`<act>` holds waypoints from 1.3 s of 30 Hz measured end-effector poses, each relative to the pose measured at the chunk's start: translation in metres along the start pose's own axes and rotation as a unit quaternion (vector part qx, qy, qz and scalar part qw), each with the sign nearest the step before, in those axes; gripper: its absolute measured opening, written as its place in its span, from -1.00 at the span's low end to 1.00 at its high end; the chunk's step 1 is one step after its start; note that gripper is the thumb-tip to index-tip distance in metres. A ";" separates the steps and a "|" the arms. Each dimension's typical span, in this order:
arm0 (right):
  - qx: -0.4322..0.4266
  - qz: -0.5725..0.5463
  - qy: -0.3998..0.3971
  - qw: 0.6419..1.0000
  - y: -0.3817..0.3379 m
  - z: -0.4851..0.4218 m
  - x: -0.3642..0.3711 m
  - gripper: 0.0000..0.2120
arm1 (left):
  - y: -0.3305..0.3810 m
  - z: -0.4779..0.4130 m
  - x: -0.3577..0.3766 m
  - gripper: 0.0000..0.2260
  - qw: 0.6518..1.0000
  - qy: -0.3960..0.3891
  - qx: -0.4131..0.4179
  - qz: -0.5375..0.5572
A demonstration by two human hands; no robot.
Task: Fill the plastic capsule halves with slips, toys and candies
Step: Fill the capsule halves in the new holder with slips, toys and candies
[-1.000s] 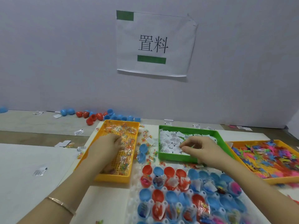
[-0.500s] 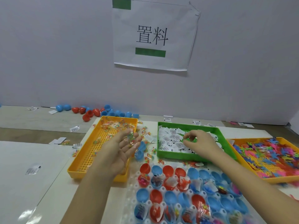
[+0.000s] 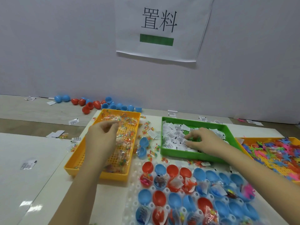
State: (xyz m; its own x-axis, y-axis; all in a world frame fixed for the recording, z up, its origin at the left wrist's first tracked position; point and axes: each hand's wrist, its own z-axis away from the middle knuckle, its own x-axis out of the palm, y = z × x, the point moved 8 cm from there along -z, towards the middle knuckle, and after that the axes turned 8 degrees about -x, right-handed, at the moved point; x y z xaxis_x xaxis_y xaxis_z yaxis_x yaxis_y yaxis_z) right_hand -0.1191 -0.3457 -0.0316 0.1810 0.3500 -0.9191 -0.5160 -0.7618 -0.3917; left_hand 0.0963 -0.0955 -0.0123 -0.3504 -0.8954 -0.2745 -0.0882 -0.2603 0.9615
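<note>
Red and blue capsule halves (image 3: 174, 198) stand in a clear blister rack (image 3: 134, 185) at the front; several hold slips, toys or candy packets. My left hand (image 3: 100, 140) hovers over the yellow tray (image 3: 71, 166) of candy packets (image 3: 125, 140), fingers curled and blurred; whether it holds anything is unclear. My right hand (image 3: 206, 142) is down in the green tray (image 3: 178, 154), thumb and curled fingertips pinching at the white paper slips (image 3: 172, 137). An orange tray (image 3: 240, 141) of coloured plastic toys (image 3: 276, 153) lies at the right.
Two loose blue halves (image 3: 142, 146) and scattered candies lie between the yellow and green trays. More red and blue halves (image 3: 97, 104) sit along the wall behind. Stray slips (image 3: 28, 164) lie on the white table at the left. A paper sign (image 3: 162, 28) hangs on the wall.
My left hand turned from palm-up beside the yellow tray to palm-down over it. My right hand dropped lower into the slips with its fingers spread wider. The camera tilted down.
</note>
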 end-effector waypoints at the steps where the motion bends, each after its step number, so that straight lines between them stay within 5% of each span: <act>1: -0.002 -0.010 0.005 1.000 0.000 -0.001 -0.001 -0.80 | 0.000 0.001 0.003 -0.84 0.998 -0.020 -0.018 0.056; 5: -0.002 -0.027 0.024 0.999 0.002 -0.003 -0.001 -0.93 | 0.002 0.020 0.032 -0.88 0.956 -0.126 -0.120 0.238; 10: -0.006 -0.039 0.013 0.999 -0.001 -0.001 0.002 -0.77 | 0.007 0.040 0.056 -0.85 0.934 -0.174 -0.140 0.278; 15: -0.001 -0.074 0.034 0.997 -0.002 -0.001 -0.004 -0.89 | 0.012 0.054 0.072 -0.89 0.918 -0.213 -0.151 0.298; 24: 0.000 -0.160 0.127 0.979 0.004 0.015 -0.028 -0.95 | 0.019 0.072 0.087 -0.79 0.825 -0.316 -0.256 0.392; 32: -0.023 -0.244 0.187 0.951 -0.028 0.034 -0.056 -0.96 | 0.025 0.079 0.090 -0.83 0.837 -0.339 -0.238 0.357; 36: -0.100 -0.329 0.131 0.930 -0.074 0.043 -0.055 -0.75 | 0.024 0.083 0.092 -0.77 0.834 -0.338 -0.254 0.355; 39: -0.177 -0.302 0.108 0.931 -0.107 0.050 -0.056 -0.81 | 0.024 0.086 0.093 -0.73 0.837 -0.343 -0.262 0.335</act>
State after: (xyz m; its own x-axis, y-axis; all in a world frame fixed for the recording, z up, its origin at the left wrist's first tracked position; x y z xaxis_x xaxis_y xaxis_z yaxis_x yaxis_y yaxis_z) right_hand -0.1159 -0.2562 0.0638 0.5329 0.6835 -0.4989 0.0349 -0.6068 -0.7941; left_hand -0.0184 -0.1537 -0.0133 -0.6272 -0.5322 0.5686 0.7009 -0.0674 0.7101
